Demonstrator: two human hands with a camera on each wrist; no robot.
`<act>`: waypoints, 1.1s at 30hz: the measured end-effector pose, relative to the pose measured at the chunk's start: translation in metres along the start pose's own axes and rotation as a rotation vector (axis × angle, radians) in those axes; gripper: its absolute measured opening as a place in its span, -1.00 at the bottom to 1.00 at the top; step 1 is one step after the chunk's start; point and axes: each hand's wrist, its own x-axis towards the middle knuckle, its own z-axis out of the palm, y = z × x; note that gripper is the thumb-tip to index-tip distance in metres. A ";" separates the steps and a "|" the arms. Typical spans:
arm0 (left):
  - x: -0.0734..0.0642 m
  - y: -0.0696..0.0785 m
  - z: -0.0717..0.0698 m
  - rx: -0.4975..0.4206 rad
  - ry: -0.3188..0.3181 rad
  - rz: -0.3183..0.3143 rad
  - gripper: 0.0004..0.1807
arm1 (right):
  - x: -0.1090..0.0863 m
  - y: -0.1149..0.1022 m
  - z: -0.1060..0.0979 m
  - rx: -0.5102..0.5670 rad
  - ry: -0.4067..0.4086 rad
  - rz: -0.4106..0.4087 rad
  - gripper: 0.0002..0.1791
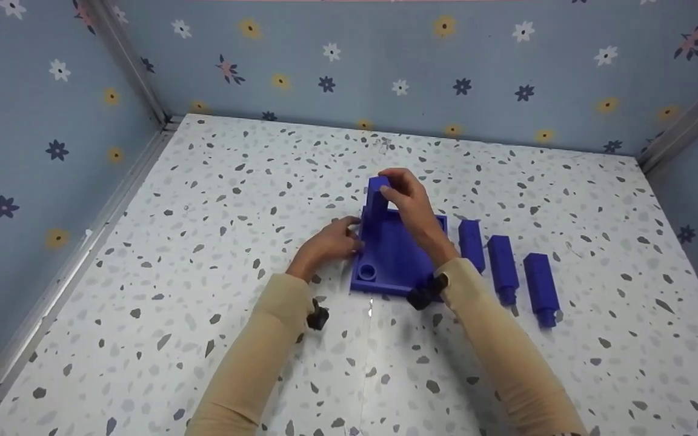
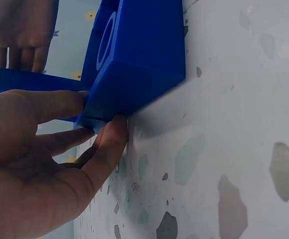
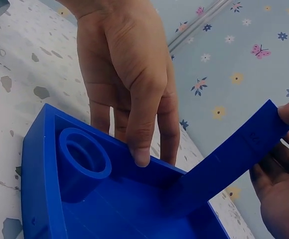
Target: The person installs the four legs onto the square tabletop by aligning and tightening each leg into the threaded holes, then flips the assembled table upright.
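Note:
A shallow blue tray (image 1: 400,251) with raised walls lies on the table, a round hollow socket (image 1: 367,272) standing in its near left corner. My left hand (image 1: 331,239) grips the left wall; in the right wrist view its thumb (image 3: 142,144) hooks over the rim, with the other fingers outside. Upright at the far left corner stands a square blue post (image 1: 376,203), its lower end inside the tray. My right hand (image 1: 412,203) pinches this post near the top between thumb and fingers. The post's bottom end is hidden in the corner.
Three more blue posts, a far one (image 1: 472,245), a middle one (image 1: 502,263) and a near one (image 1: 541,284), lie to the right of the tray. The latter two show narrower round ends towards me. Flowered panels (image 1: 361,60) enclose the speckled table (image 1: 252,181).

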 end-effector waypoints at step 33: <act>-0.002 0.003 0.000 0.054 0.005 -0.003 -0.33 | -0.017 -0.022 0.010 -0.134 0.051 -0.043 -0.58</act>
